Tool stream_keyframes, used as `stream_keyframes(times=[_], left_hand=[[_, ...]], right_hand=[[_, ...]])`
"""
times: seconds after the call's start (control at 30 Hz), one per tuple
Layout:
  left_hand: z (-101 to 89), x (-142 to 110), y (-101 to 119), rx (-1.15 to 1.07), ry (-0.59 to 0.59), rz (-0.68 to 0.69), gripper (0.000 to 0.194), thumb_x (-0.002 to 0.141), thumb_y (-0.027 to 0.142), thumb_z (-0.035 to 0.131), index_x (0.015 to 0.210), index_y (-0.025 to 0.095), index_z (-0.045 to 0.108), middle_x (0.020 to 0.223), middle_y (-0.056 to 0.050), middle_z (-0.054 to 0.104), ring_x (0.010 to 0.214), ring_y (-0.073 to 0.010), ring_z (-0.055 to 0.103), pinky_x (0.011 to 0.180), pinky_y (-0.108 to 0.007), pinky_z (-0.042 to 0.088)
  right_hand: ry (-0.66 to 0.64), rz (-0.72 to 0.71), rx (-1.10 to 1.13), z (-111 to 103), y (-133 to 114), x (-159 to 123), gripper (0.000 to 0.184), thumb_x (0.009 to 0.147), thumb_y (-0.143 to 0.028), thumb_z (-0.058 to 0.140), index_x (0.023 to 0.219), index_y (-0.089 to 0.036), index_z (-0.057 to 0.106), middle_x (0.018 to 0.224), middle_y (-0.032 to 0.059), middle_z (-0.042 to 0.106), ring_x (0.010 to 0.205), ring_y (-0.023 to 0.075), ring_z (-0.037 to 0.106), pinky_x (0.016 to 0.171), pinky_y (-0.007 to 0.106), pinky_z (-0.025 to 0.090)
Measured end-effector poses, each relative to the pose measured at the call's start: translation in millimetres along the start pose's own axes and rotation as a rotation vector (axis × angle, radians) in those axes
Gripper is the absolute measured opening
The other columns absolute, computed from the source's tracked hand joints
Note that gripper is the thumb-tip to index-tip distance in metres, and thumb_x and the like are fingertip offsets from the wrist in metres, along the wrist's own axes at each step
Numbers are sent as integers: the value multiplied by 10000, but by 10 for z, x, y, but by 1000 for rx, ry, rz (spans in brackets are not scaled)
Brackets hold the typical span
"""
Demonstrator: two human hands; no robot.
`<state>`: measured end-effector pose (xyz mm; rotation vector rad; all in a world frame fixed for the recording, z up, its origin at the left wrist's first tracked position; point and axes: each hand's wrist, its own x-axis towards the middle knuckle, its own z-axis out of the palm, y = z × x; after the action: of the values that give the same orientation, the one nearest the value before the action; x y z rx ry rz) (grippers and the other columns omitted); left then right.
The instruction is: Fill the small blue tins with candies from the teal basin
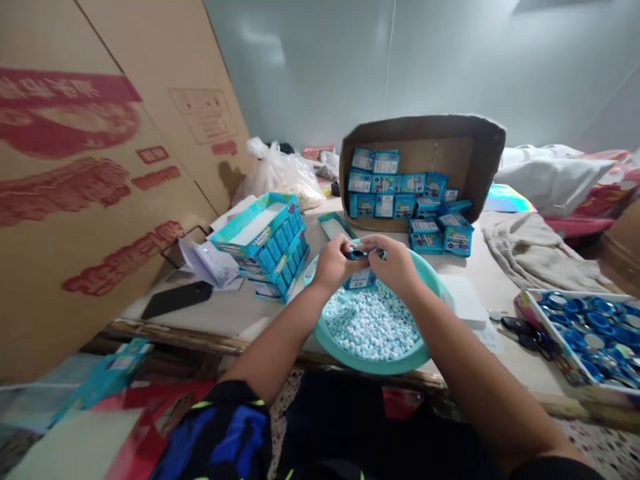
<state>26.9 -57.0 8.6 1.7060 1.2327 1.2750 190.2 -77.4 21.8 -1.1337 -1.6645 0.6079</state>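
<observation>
My left hand (pixel 332 264) and my right hand (pixel 393 265) meet over the far side of a turquoise basin (pixel 373 367). Between their closed fingers is a small blue-and-dark item (pixel 357 255), mostly covered, so its exact kind is unclear. Small pale blue and white candies or pellets (pixel 370 327) lie heaped in the basin. Just below my fingers, a small blue printed box (pixel 361 279) rests among them. Behind my hands, a long open display carton (pixel 336 227) lies partly hidden.
Stacked display cartons (pixel 273 250) hold blue boxes at left, beside a black phone (pixel 177 299). A tilted cardboard box (pixel 480 157) contains more small boxes. Rightward are a grey cloth (pixel 533 257), scissors (pixel 527 333) and a tray of blue round tins (pixel 595 333). A large carton (pixel 100 167) walls the left.
</observation>
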Motion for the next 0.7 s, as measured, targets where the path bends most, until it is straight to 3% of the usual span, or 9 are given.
stream_keyframes(times=[0.23,0.4,0.53,0.7], left_hand=[[-51,-26,-5,23,-11,4,479,593,391,910,806,226,514,800,23,669,749,-171,623,687,-276,471],[-52,-34,-14,45,8,-28,457,600,381,945,843,215,595,790,5,684,743,-177,650,659,-266,469],[-106,-4,-63,6,-15,-33,539,568,345,983,945,231,616,852,-14,718,793,-204,691,671,-278,512],[-172,47,-107,-42,1,-25,651,572,327,1006,1139,224,703,1043,-89,765,953,-261,749,837,-351,595]], right_hand=[[-20,76,73,56,5,-24,329,807,-228,632,1118,-250,737,1147,90,814,997,279,804,800,384,634],[32,49,116,45,26,-31,401,867,-378,650,1251,-266,664,1171,109,798,1009,286,794,724,375,622],[30,29,69,19,117,-10,299,903,-372,595,1167,-268,687,1073,86,818,1055,286,778,800,395,615],[-12,12,-35,25,164,17,227,912,-373,568,1024,-287,745,1065,73,826,989,293,775,760,403,593]])
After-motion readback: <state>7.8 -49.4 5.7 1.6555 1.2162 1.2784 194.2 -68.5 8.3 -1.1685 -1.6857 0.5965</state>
